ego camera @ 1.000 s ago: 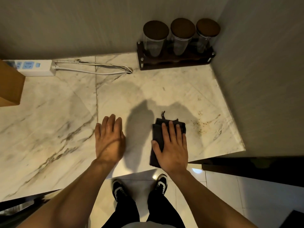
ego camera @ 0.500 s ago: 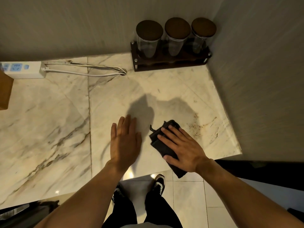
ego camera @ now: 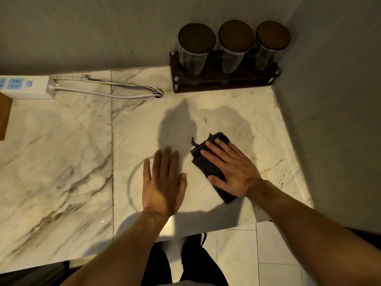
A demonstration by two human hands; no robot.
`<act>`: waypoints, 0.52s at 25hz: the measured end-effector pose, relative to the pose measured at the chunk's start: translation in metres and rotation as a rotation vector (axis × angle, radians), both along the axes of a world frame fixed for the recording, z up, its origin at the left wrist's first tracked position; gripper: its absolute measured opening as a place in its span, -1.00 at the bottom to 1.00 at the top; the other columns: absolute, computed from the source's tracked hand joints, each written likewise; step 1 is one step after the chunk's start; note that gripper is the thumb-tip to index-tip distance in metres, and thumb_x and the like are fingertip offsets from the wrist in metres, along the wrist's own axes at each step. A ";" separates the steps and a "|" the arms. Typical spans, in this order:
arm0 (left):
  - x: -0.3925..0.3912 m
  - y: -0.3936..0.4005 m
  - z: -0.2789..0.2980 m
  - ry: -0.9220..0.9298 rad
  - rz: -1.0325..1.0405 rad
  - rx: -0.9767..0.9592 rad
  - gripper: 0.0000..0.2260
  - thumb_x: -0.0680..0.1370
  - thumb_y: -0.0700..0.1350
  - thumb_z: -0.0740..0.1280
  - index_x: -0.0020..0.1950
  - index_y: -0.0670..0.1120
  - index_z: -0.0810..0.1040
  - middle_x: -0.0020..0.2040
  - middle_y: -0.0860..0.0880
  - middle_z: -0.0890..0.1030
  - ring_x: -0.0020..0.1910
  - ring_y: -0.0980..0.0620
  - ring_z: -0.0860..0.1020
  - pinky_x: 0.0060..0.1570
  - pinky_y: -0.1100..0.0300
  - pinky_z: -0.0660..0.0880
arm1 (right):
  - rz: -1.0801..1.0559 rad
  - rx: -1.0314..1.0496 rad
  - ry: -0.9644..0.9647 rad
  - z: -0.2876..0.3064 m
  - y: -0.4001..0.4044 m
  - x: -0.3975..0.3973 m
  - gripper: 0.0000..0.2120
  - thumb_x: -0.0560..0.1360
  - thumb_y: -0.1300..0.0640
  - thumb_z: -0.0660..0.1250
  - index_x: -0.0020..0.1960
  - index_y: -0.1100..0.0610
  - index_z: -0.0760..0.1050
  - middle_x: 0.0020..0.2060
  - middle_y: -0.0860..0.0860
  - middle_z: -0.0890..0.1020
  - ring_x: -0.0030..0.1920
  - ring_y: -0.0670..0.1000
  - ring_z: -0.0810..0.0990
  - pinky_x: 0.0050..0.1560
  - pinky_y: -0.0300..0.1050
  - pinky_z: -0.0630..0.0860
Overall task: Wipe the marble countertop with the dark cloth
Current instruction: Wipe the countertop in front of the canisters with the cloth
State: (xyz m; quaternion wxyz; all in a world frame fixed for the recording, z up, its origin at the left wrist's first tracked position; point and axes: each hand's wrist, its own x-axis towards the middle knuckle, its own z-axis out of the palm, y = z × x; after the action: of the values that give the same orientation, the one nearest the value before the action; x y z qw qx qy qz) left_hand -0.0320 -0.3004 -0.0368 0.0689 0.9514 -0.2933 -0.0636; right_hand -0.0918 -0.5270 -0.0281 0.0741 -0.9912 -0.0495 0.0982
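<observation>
The marble countertop (ego camera: 61, 162) is white with grey-brown veins and fills most of the head view. A folded dark cloth (ego camera: 206, 162) lies on it right of centre, tilted, with a small loop sticking out at its far left corner. My right hand (ego camera: 231, 170) presses flat on the cloth, fingers spread and pointing up-left, thumb on the cloth's near edge. My left hand (ego camera: 164, 182) rests flat on the bare marble just left of the cloth, fingers apart and holding nothing. Brown specks mark the marble to the right of the cloth.
Three glass jars with dark lids (ego camera: 235, 46) stand in a dark wooden rack (ego camera: 222, 83) at the back right corner. A white power strip (ego camera: 24, 87) and its cable (ego camera: 107, 93) lie along the back wall. A wall (ego camera: 340, 120) bounds the right side. A brown box edge (ego camera: 5, 118) is at far left.
My right hand has turned the cloth from straight to tilted and slid it farther onto the counter, away from the front edge. My left hand has shifted right, closer to the cloth.
</observation>
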 end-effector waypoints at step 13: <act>0.003 -0.004 0.004 0.041 0.034 -0.014 -0.47 0.57 0.11 0.15 0.50 -0.07 0.27 0.50 -0.14 0.29 0.50 -0.15 0.14 0.43 -0.17 0.03 | -0.287 0.021 -0.018 -0.002 -0.022 0.088 -0.34 0.53 -0.30 -0.06 0.56 -0.08 -0.08 0.57 -0.04 0.00 0.55 0.01 -0.14 0.52 0.07 -0.11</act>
State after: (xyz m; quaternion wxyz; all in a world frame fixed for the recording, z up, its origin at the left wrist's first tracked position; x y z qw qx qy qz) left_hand -0.0290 -0.3049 -0.0323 0.0826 0.9542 -0.2761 -0.0801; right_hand -0.0039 -0.5493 -0.0300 0.0972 -0.9881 0.0910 0.0772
